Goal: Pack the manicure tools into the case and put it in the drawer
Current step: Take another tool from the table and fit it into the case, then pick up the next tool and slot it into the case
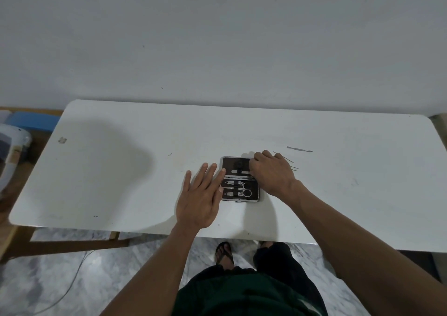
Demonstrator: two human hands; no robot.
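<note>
White table (121, 170), set against a pale wall. Near its middle lies the manicure case (239, 179), opened flat, dark lining, metal rim. The near half holds two nail clippers (233, 188) side by side and small scissors (247, 189) to their right; the far half holds a slim metal file (240, 171) under a strap.

Left hand (200, 199): flat on the table at the case's left edge, fingers straight and spread, the fingertips touching the rim, holding nothing.

Right hand (272, 175): over the far right corner of the case, fingers curled down at the file's end; whether they pinch it cannot be told.

Loose items, right of the case: a flat cuticle pusher (299, 149), well apart; thin metal picks (289, 162) just beside the right hand.
</note>
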